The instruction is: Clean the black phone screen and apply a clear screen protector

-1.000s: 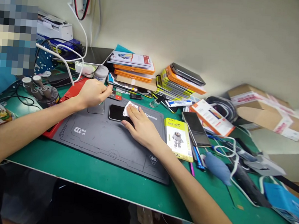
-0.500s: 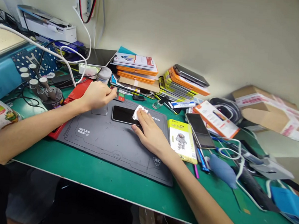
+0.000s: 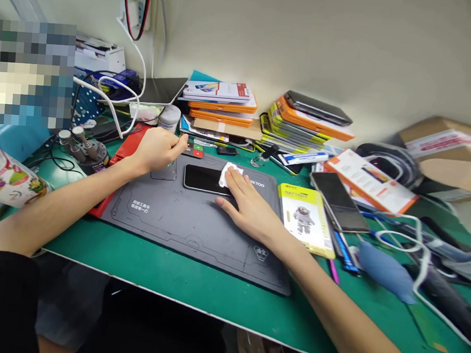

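Note:
A black-screened phone [image 3: 203, 178] lies flat on the grey work mat [image 3: 184, 221]. The fingers of my right hand [image 3: 249, 204] press a folded white tissue [image 3: 226, 175] against the right end of its screen, and they cover part of both. My left hand [image 3: 157, 150] is closed, with its fingers curled, above the mat's upper left; whatever it may hold is hidden. Below it lies a clear rectangular sheet [image 3: 165, 171], partly covered by the hand. A small dark item with red and green squares [image 3: 197, 151] lies just past my left fingertips.
A yellow battery box [image 3: 306, 219] and a loose phone [image 3: 340, 202] lie right of the mat. Stacked orange boxes [image 3: 221, 113] stand along the wall. A patterned cup [image 3: 12, 174] touches or overlaps my left forearm. A blue air blower [image 3: 386, 270] and cables clutter the right side.
The whole view has shifted, so things appear farther right. My right hand stays with the tissue at the phone's right end; my left hand remains closed in about the same place.

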A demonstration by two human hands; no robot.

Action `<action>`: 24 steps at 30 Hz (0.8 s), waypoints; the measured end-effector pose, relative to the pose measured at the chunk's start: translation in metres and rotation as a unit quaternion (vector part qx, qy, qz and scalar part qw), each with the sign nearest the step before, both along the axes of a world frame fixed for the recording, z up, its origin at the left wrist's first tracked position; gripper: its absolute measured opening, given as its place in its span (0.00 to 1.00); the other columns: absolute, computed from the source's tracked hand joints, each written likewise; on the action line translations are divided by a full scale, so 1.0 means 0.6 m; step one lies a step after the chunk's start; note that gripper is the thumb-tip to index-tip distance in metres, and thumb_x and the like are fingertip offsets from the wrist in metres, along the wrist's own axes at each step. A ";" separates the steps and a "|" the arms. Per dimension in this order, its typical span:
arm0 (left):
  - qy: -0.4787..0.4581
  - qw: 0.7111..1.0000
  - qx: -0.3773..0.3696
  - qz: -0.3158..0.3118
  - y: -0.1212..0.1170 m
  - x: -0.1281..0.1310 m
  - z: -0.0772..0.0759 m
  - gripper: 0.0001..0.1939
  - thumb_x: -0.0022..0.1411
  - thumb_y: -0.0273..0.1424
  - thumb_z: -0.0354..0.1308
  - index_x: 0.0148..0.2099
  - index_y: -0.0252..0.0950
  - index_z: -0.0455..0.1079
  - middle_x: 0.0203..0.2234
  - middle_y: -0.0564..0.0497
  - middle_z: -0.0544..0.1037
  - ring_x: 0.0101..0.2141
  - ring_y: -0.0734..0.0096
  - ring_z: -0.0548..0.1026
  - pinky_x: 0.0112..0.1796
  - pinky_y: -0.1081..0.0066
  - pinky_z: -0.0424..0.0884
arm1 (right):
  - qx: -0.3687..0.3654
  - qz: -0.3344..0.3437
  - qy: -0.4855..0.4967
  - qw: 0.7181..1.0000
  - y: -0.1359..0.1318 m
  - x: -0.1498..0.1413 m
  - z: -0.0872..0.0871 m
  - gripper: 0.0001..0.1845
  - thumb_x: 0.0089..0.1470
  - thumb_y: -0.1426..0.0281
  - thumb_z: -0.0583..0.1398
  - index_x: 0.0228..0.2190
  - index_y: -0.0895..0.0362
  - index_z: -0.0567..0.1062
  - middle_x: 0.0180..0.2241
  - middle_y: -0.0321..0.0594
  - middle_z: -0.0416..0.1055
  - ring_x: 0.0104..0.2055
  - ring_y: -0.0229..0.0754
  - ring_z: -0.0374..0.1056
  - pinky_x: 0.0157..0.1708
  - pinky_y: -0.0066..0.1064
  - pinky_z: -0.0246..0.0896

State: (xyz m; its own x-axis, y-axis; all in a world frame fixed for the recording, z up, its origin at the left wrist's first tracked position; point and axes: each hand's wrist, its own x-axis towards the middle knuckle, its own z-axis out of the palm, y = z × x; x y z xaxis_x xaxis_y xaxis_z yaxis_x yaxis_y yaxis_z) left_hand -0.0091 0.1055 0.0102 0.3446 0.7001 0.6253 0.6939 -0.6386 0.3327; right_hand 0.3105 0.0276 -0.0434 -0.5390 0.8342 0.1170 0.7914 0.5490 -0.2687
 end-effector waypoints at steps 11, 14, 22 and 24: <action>0.010 1.000 0.001 -0.012 0.003 -0.002 0.005 0.33 0.77 0.41 0.47 0.18 0.41 0.45 0.12 0.55 0.56 0.16 0.74 0.53 0.26 0.63 0.46 | -0.030 0.000 -0.017 0.999 0.009 -0.024 0.028 0.49 0.76 0.40 0.46 0.81 0.62 0.54 0.82 0.56 0.47 0.85 0.60 0.43 0.83 0.60 0.40; 0.012 1.000 0.014 -0.012 0.000 -0.002 0.005 0.34 0.78 0.42 0.47 0.18 0.40 0.46 0.12 0.54 0.58 0.17 0.73 0.54 0.26 0.62 0.46 | -0.021 -0.007 -0.016 1.000 0.006 -0.034 0.031 0.50 0.76 0.40 0.45 0.80 0.64 0.54 0.82 0.57 0.47 0.85 0.59 0.43 0.83 0.60 0.40; 0.042 0.998 0.033 -0.012 -0.003 0.003 -0.005 0.34 0.78 0.40 0.48 0.16 0.40 0.55 0.12 0.51 0.66 0.17 0.71 0.62 0.27 0.62 0.49 | 0.014 0.037 -0.013 0.999 -0.049 -0.021 0.012 0.48 0.77 0.41 0.47 0.82 0.58 0.51 0.82 0.53 0.48 0.84 0.60 0.47 0.82 0.62 0.45; 0.038 0.999 0.023 0.001 -0.005 0.003 -0.006 0.34 0.78 0.40 0.48 0.16 0.40 0.57 0.12 0.50 0.68 0.18 0.71 0.64 0.27 0.62 0.51 | 0.006 0.025 -0.009 1.000 -0.019 -0.032 0.010 0.49 0.77 0.40 0.45 0.80 0.62 0.56 0.81 0.56 0.50 0.83 0.61 0.48 0.82 0.61 0.45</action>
